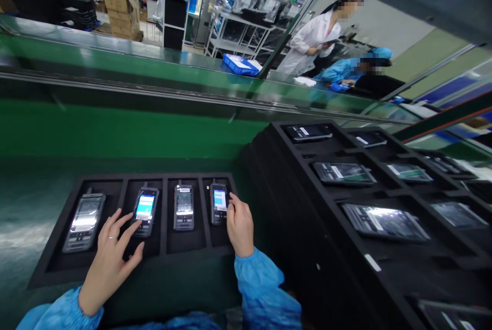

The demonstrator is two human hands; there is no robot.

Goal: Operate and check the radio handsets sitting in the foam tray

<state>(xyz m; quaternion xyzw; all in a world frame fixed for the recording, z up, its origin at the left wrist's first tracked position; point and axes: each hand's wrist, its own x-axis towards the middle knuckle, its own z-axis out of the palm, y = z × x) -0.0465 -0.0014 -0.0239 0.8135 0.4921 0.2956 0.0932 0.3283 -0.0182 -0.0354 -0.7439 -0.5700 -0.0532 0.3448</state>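
Note:
Four compartments would exceed my count, so several handheld phones with stub antennas lie in a black foam tray (166, 238) on the green bench. My left hand (112, 250) reaches over the second phone (145, 209) from the left, fingers spread, a fingertip at its lower keys; its screen is lit blue and white. At the right end, my right hand (240, 223) is beside another lit phone (219, 203), its fingers bent at that phone's right edge. Between them lies a phone (184, 206) with a label on its screen. The leftmost phone (84, 221) has a dark, glare-covered screen.
To the right stands a tall stack of black foam trays (292, 227), its top one holding several phones (384, 221). Behind the bench runs a raised ledge (154, 58) with a blue bin (241, 64). Two people (307, 45) are beyond it.

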